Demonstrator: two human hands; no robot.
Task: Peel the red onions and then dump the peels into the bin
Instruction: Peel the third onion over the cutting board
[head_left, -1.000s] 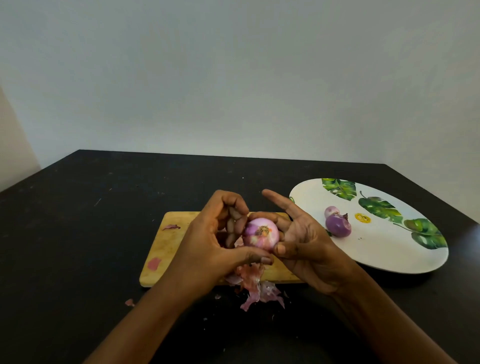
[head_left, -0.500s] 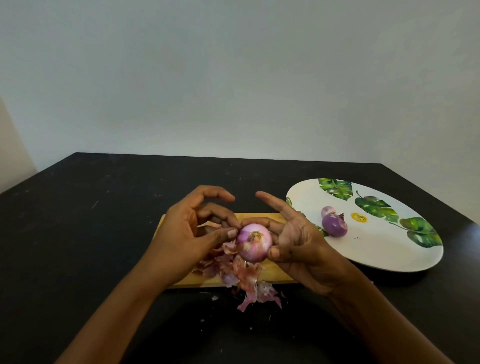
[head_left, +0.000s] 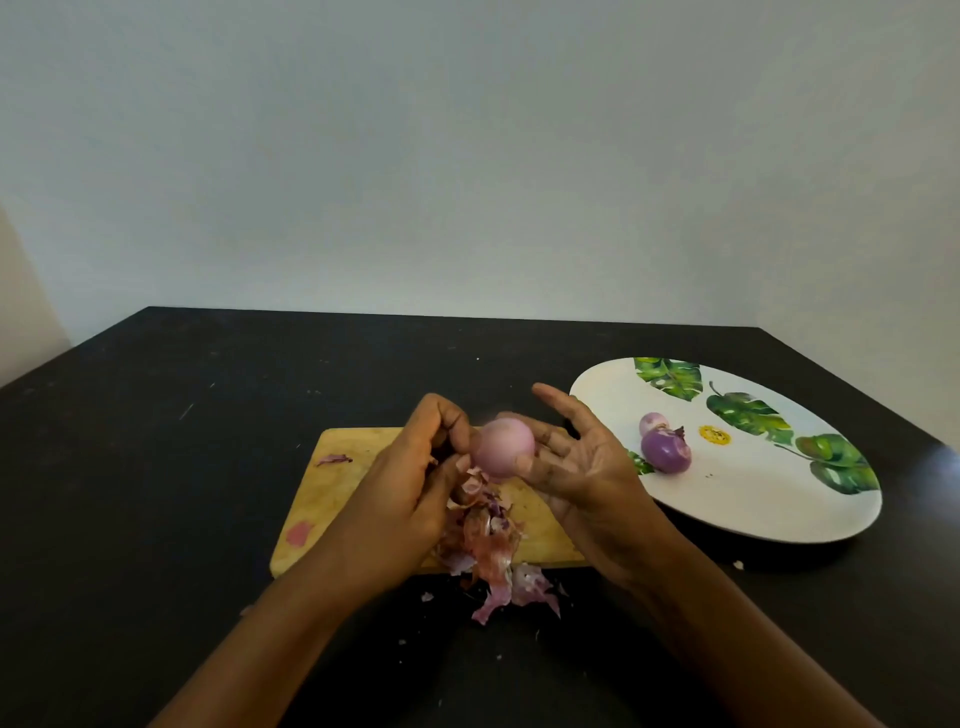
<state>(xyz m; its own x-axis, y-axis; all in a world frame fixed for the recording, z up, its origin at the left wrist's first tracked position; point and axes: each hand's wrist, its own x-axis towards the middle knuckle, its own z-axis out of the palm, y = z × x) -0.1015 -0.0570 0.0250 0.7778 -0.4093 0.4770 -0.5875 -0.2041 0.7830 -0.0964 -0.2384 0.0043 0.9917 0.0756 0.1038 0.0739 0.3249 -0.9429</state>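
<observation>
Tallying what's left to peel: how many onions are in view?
3. A pale onion held in the right hand above the board, left hand against it; a small onion and a larger onion side by side on the plate. The peel pile might hide another.

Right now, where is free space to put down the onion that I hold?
Free: the plate's white near part, in front of its two onions; the board's left half, between two small scraps; the table left of the board. Crowded: the peel pile at the board's near edge.
</observation>
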